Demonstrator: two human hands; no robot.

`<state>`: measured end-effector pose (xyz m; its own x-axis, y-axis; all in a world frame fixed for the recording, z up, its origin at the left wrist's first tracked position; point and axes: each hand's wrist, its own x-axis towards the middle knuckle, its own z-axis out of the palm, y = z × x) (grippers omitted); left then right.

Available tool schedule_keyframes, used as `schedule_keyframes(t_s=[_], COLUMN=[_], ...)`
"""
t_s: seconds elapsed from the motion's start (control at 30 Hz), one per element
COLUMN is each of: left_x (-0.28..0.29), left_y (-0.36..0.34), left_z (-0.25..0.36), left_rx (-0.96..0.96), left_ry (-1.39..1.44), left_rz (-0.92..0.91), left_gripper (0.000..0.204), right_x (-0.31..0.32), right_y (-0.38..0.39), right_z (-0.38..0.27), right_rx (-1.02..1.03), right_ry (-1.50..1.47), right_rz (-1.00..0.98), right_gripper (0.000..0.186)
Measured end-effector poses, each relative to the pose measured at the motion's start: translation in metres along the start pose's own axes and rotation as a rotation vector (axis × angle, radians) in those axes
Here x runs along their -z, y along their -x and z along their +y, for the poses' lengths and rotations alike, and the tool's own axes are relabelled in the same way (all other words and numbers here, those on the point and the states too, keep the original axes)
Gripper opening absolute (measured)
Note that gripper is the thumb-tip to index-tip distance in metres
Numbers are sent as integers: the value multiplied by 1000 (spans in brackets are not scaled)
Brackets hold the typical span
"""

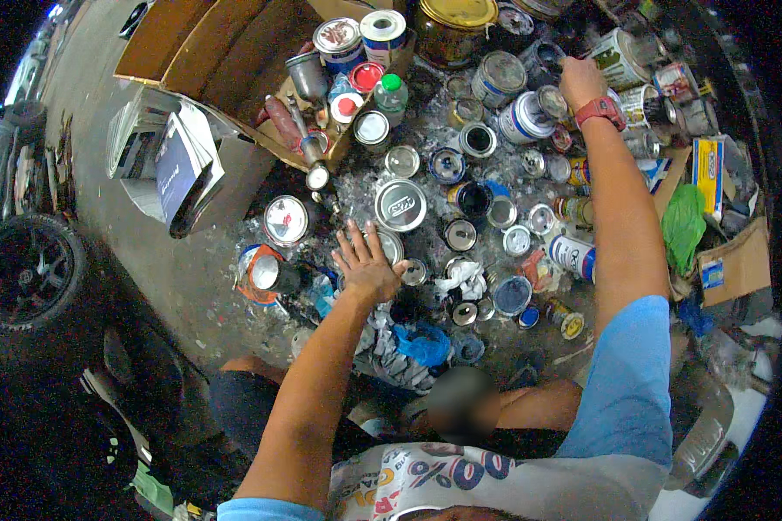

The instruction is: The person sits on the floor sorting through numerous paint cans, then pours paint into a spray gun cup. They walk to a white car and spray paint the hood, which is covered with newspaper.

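My left hand (372,271) lies palm down with its fingers spread, partly over a round tin (393,247). Just beyond its fingertips stands a larger can with a silver lid (400,206). A paint-stained white lid (286,220) is to its left. My right arm stretches far forward, with a red watch (600,112) at the wrist. The fingers of my right hand (584,84) are curled in beside a dark open can (543,59); whatever they grip is hidden. Below that hand, a white and blue can (527,118) lies tilted.
Many paint cans and jars crowd the stained floor. A cardboard box (226,61) stands at the far left, holding a spray gun (300,130) at its edge. A green-capped bottle (391,97) is beside it. Crumpled rags and a blue glove (421,345) lie near me. A wheel (30,273) is at left.
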<state>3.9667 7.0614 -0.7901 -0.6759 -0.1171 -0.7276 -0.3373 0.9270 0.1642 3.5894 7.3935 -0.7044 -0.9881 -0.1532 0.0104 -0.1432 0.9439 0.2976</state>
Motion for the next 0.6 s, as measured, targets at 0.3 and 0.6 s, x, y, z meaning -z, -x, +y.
schedule_keyframes(t_s=[0.3,0.6], left_x=[11,-14], left_y=[9,-1], left_z=[5,-9], left_rx=[52,5], left_ry=[6,-29], left_rz=[-23,91], left_gripper=[104,110], right_x=[-2,-8], right_y=[-67,-44], right_z=[60,129], right_rx=[-144,37], right_ry=[-92,-3], right_rz=[138,143], right_gripper=[20,36])
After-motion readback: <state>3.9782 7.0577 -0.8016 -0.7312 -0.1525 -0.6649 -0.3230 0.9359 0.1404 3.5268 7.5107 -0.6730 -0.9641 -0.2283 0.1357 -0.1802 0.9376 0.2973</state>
